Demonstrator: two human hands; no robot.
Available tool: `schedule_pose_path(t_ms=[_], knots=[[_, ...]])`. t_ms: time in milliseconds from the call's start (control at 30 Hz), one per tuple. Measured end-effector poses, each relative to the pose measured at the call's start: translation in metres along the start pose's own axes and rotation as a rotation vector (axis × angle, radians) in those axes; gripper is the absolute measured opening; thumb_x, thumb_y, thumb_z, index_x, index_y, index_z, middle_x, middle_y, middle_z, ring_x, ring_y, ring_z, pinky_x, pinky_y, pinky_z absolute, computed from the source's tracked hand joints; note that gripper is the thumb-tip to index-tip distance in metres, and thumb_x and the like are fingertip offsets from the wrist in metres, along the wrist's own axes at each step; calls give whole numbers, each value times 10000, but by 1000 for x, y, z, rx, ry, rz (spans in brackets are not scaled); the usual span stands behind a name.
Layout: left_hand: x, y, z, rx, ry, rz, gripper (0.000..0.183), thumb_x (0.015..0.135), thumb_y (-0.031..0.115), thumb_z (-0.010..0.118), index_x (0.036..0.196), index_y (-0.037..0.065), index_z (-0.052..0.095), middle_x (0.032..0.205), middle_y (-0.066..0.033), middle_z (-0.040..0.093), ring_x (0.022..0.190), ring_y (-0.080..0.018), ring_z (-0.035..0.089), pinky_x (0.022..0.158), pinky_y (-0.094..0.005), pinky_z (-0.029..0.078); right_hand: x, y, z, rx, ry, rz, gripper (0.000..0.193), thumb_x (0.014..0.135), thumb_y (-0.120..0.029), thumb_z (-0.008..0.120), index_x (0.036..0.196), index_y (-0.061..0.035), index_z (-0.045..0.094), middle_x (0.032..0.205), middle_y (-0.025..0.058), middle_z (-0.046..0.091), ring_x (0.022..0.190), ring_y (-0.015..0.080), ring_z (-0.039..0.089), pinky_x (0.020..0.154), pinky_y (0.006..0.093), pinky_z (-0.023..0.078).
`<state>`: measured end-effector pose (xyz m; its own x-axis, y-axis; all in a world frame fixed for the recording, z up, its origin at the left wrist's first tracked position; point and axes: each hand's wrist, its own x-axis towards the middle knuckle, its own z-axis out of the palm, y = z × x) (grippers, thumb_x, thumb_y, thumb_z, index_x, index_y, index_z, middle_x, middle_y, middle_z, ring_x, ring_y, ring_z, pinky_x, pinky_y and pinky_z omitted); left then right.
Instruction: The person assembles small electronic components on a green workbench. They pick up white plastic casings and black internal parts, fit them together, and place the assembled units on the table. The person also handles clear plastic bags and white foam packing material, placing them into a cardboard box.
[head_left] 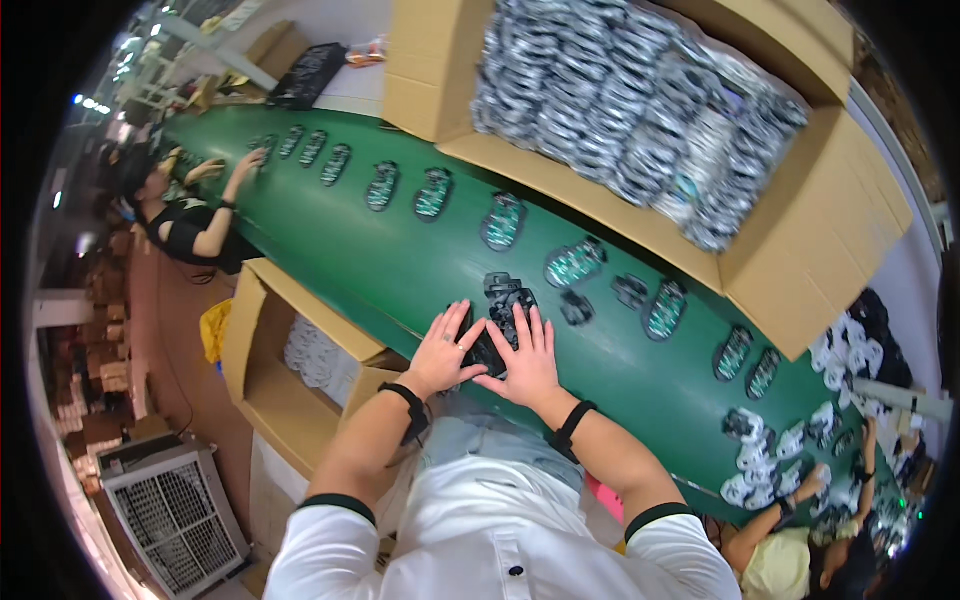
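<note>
Both my hands are over a small cluster of black plastic parts (511, 296) at the near side of a green belt (330, 250). My left hand (440, 352) lies with its fingers spread at the left side of the cluster. Beside it, my right hand (526, 360) also has its fingers stretched out, touching the parts. The two thumbs nearly meet, with a dark piece (486, 354) partly hidden between the hands. Loose black pieces (577, 308) sit to the right, near an oblong black-and-green unit (576, 262) that looks like a circuit board in a housing.
Similar units (503, 221) line the belt. A large carton (600, 205) full of grey pieces stands beyond it; another open carton (270, 375) is at my left. One person (190, 225) works at far left. Other people's hands (812, 482) handle white parts at right.
</note>
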<state>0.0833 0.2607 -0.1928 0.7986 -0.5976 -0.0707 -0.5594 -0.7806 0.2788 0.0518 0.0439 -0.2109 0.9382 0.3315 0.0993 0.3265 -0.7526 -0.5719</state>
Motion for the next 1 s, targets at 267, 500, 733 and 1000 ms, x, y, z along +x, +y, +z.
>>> schedule_pose_path(t_ms=[267, 500, 733, 1000], knots=[[17, -120, -57, -7, 297, -439, 919, 692, 292, 870, 1465, 64, 429, 1525, -283, 356, 1351, -464, 417, 1128, -479, 382, 159, -55, 14, 119, 106, -94, 932, 741, -622, 742, 1492, -160, 439, 1593, 234, 254, 1465, 490, 199, 1159, 668, 149], [-15, -146, -76, -269, 660, -471, 683, 831, 162, 730, 1440, 40, 445, 1506, -250, 378, 1361, -424, 414, 1124, -458, 371, 48, 70, -72, -647, 416, 604, 675, 831, -395, 702, 1408, -91, 528, 1510, 282, 389, 1359, 514, 368, 1086, 566, 345], [-204, -179, -69, -391, 913, -988, 382, 856, 101, 686, 1219, 15, 607, 1395, -221, 492, 1265, -374, 533, 1049, -420, 454, 15, 1, 17, -323, 129, 244, 675, 945, -315, 630, 1511, -38, 388, 1596, 286, 241, 1453, 531, 199, 1177, 599, 199], [-354, -277, 54, -641, 676, -1779, 815, 786, 511, 754, 1356, -26, 528, 1308, -274, 580, 1234, -415, 542, 1062, -441, 434, 179, -181, 78, 243, 312, -76, 471, 947, -57, 602, 1391, 38, 475, 1487, 218, 433, 1411, 347, 385, 1172, 450, 288]])
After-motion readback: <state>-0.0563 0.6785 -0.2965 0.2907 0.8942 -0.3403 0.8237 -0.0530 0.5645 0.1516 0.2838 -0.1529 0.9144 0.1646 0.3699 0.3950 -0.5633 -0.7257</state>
